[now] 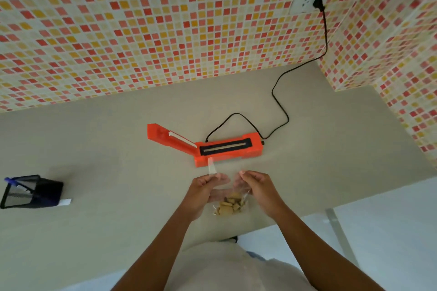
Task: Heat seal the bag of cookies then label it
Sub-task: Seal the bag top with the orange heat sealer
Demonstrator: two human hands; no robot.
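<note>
Head view: bag of cookies (230,198) is pinched upright by left hand (206,190) and right hand (256,188) fingers, mouth toward the open, crosswise sealer (212,146), pen holder (32,191) left.

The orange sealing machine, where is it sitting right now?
The orange heat sealer lies on the grey counter at mid-frame, lid open, just beyond the bag of cookies held by both hands, its black cord running to the wall socket.

Left hand (205,186) and right hand (256,185) both pinching closed
</note>
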